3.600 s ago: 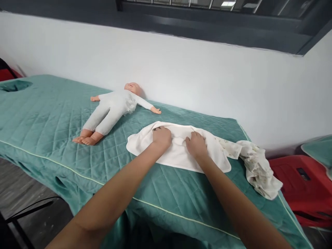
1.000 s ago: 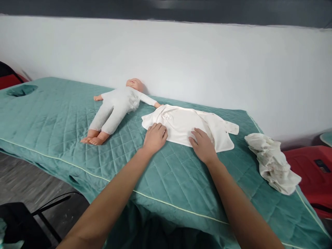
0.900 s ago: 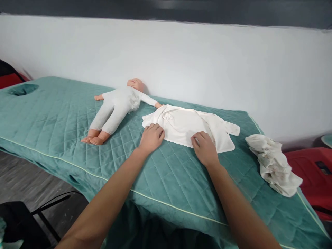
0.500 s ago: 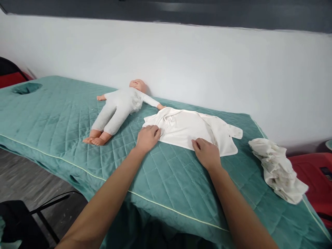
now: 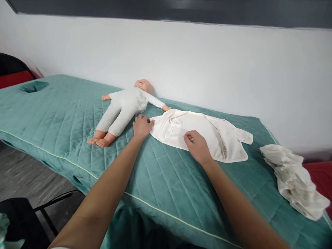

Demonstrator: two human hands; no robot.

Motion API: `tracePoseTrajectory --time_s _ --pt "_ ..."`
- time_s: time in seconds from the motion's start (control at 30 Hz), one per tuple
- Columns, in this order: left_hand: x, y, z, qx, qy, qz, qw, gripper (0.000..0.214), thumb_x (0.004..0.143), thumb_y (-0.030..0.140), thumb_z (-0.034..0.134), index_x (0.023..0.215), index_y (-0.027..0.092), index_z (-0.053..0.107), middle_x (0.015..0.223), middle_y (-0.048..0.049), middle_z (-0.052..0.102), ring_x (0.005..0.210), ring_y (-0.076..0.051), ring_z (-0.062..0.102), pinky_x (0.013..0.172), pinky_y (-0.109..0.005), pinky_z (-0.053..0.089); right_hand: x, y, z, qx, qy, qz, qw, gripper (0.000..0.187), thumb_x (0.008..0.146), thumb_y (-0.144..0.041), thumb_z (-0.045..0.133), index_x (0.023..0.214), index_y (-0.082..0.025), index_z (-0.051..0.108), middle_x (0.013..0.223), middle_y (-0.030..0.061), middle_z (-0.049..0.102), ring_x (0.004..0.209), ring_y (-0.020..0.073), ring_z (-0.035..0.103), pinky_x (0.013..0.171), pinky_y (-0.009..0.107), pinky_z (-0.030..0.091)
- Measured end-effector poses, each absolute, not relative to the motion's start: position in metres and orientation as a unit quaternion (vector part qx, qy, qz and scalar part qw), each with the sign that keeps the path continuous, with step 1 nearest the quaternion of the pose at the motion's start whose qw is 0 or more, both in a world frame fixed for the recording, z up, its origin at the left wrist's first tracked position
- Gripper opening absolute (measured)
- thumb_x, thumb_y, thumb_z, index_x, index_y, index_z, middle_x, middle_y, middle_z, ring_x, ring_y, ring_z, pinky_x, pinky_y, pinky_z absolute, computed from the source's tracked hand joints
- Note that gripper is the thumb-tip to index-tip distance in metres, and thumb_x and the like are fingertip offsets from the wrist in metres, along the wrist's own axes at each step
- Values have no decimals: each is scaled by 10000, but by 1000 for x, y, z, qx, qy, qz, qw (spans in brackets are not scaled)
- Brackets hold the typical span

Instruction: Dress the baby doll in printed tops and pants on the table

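A white baby shirt (image 5: pixel 199 122) lies spread on the green quilted bed cover, its snap-dotted sleeve pointing right. My left hand (image 5: pixel 142 127) is at the shirt's left end, fingers curled and thumb against the cloth edge, pinching it. Over the front edge of the shirt, my right hand (image 5: pixel 197 145) is loosely closed, thumb near the bent fingers; no cloth clearly shows in its grip. A baby doll (image 5: pixel 124 103) with a white cloth body lies on its back to the left, one hand close to the shirt's upper edge.
A crumpled white printed cloth (image 5: pixel 293 180) lies at the right end of the bed (image 5: pixel 166 193). The bed stands against a white wall (image 5: pixel 181 62) and has a face hole (image 5: pixel 35 86) at far left. A dark chair (image 5: pixel 23 221) stands at lower left.
My left hand has moved from the shirt's lower left part out to its left tip. My right hand has shifted left and up over the cloth. The view has turned slightly left.
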State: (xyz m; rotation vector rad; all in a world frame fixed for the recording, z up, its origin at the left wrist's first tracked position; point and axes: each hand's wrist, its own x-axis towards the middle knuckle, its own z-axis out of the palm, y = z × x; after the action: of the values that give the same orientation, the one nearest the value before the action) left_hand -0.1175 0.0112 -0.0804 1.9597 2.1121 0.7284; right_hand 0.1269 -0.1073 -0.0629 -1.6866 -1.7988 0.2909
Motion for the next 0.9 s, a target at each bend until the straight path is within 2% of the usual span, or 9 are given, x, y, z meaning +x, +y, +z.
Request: tracePoseTrajectory --time_s 0.13,0.27,0.47,0.67,0.77,0.9 --pt "-122 27 -80 658 696 266 111 252 962 414 469 1016 237 640 1201 -84 697 1142 -259 613 954 -385 468 105 -54 -64 -649 -699 99 285 282 924 -195 474 1145 -153 645 1210 129 645 1126 243 593 1038 347 437" --pt "-124 43 -79 630 708 300 111 267 997 385 416 1114 221 592 1097 -83 729 1004 -234 667 822 -315 482 94 -21 -71 -655 -713 67 239 424 945 -151 408 1323 -64 578 1390 177 578 1291 290 498 1143 399 361" --pt "-120 64 -78 630 724 271 82 302 1015 363 368 1174 206 571 1057 -136 731 997 -300 684 834 -369 492 98 -18 -81 -660 -713 54 232 489 980 -205 348 1415 -62 522 1503 163 504 1411 263 414 1200 387 312" --pt "-114 73 -74 652 729 207 39 384 1020 310 284 1291 173 521 1085 -195 714 1032 -353 681 880 -438 497 96 -20 -77 -688 -715 27 123 568 1028 -347 303 1491 -41 424 1608 194 364 1516 295 275 1225 454 236" --pt "-113 76 -72 654 732 190 30 379 1020 294 286 1296 180 519 1127 -195 705 1058 -342 678 896 -429 496 94 -21 -78 -686 -722 22 86 630 1042 -392 262 1542 -16 340 1644 202 280 1541 301 218 1234 472 203" --pt "-112 73 -70 652 733 192 36 341 1017 291 334 1279 188 526 1137 -173 697 1078 -322 668 914 -408 492 94 -23 -80 -678 -732 15 66 660 1048 -423 238 1558 -11 313 1655 191 248 1552 303 189 1238 477 187"
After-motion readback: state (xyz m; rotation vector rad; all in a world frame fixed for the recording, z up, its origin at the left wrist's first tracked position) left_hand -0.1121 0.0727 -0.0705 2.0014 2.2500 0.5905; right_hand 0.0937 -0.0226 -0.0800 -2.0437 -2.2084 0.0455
